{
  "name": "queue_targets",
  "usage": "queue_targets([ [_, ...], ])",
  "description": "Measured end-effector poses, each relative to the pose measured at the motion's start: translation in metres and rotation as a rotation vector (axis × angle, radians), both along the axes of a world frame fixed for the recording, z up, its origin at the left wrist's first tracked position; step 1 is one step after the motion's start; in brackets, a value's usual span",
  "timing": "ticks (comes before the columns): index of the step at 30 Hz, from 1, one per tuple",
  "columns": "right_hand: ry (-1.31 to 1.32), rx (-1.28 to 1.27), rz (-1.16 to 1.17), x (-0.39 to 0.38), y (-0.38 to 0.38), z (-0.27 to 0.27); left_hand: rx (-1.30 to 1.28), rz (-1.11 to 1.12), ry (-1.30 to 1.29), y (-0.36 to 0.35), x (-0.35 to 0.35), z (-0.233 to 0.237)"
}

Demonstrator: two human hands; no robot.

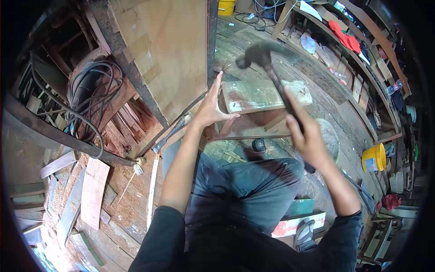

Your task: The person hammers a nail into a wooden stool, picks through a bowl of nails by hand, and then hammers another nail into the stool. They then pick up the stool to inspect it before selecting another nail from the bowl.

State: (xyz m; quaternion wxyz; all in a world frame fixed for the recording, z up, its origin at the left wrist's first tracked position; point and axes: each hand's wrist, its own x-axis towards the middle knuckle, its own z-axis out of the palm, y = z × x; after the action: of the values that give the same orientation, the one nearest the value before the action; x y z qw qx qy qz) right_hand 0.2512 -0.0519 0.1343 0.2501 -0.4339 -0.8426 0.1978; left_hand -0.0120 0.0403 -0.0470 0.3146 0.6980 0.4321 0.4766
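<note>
My right hand (309,138) is wrapped around the handle of a claw hammer (277,82). The hammer is raised in front of me, its head smeared by motion. My left hand (209,108) is stretched out with thumb and fingers apart, its fingertips right at the dark edge of an upright wooden panel (170,50). Beyond my left thumb lies a weathered wooden block (267,96) with worn pale paint, resting over a low wooden piece (253,129). A small dark round object (258,145) sits on the floor just ahead of my knees.
On the left, a coiled cable (97,86) hangs over a machine table with a curved metal edge (68,140). Offcut boards (95,192) and sawdust cover the floor there. A yellow bucket (374,157) stands at right, below cluttered shelves (340,59). A painted board (299,224) lies near my foot.
</note>
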Motion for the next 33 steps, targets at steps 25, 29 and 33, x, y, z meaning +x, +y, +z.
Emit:
queue_targets([
  [25, 0.2, 0.11, 0.008, 0.002, -0.016, -0.016, -0.065, -0.011, 0.014, -0.001, -0.001, 0.005],
  [29, -0.247, -0.201, 0.052, 0.013, -0.011, -0.045, 0.052, 0.035, 0.11, 0.0, -0.001, 0.007],
  [33, 0.063, 0.031, 0.078, 0.02, -0.017, -0.076, -0.036, 0.003, 0.058, 0.0, -0.001, 0.009],
])
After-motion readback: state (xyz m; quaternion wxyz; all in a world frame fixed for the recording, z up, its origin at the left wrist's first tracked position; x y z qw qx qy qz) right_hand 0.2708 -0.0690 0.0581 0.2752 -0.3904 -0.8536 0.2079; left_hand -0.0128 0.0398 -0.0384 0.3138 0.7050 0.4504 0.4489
